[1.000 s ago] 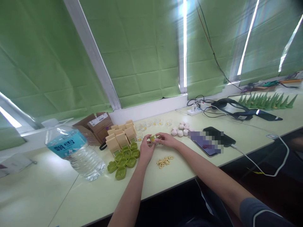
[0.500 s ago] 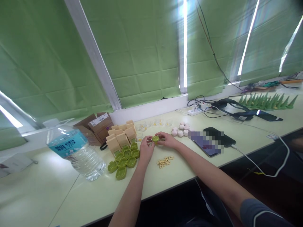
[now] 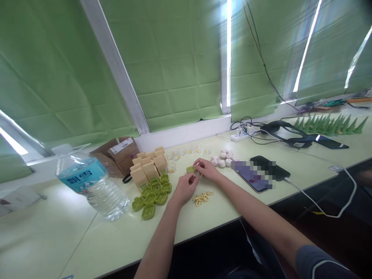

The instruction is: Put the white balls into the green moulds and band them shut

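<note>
A small green box-like cup stands on the table between the egg-print pieces and my hands. At its right edge are the fingers of my right hand, closed and touching it. My left hand is just in front of the cup, apart from it, with its fingers curled in a pinch. Whatever lies between those fingertips, if anything, is too small to make out. In front of both hands lies a little pile of pale yellow loops. Several open green cups sit grouped to the left of my left hand.
Beige upright pieces stand behind the green cups. A large water bottle and a cardboard box are on the left. Clear egg-print pieces, pinkish-white lumps, phones and a power strip lie behind and right.
My left hand has let go of the green cup and drawn back toward me and slightly right. The right hand has stayed beside the cup, shifting a little.
</note>
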### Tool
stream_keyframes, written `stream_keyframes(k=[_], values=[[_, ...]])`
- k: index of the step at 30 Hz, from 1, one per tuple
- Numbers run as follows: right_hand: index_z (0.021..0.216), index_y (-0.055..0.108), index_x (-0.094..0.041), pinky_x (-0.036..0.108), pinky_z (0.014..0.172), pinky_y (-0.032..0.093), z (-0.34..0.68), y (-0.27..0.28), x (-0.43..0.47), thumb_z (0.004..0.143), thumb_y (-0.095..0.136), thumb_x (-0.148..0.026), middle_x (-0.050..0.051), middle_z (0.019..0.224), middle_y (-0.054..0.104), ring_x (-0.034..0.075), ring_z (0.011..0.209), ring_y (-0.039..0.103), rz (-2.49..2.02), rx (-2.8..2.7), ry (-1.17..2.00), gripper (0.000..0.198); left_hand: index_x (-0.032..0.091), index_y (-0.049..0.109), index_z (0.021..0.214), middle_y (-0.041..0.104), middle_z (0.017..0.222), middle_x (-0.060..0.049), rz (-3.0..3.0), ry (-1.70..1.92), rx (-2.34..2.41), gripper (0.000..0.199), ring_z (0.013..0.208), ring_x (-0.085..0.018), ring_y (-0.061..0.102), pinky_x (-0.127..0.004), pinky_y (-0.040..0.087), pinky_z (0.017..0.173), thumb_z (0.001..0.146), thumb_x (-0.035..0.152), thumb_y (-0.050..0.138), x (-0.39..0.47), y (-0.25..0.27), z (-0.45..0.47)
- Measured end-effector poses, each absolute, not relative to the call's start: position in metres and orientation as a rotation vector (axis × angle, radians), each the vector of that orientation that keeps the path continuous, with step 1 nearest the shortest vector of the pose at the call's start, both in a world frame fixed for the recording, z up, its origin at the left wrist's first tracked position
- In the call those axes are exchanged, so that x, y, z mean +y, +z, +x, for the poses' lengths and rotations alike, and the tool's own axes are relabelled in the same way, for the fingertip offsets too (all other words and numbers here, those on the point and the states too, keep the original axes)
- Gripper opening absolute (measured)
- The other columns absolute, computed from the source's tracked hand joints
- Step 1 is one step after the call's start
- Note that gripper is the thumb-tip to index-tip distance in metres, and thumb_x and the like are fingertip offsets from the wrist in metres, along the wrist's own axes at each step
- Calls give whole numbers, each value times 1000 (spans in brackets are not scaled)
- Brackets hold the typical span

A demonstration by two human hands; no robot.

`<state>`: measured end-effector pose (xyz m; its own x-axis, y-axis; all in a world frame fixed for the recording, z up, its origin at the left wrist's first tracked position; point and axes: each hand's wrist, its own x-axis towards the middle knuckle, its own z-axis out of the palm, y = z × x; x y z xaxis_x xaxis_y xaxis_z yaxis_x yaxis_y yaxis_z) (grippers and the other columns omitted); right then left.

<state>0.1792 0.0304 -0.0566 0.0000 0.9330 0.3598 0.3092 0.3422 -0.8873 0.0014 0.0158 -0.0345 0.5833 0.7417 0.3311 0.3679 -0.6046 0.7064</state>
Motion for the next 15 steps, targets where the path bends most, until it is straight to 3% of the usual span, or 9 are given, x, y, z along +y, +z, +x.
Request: stream_keyframes(k=[7,15], values=[[95,55,-20,19,49,40,179,-64,32,88,56,-41,-2,66,61,10,52,51,-1158,-1537,858,22,20,64,84,57,88,-5,2548,548,665,15,79,-17,51,-28,41,70,80,34,60,-16,-25,15],[97,56,-20,19,51,41,179,-64,33,87,57,-38,-2,67,61,11,56,52,-1173,-1582,803,20,20,64,78,59,88,-7,2410,582,632,11,79,-18,54,-29,43,69,79,31,61,-12,-32,14]])
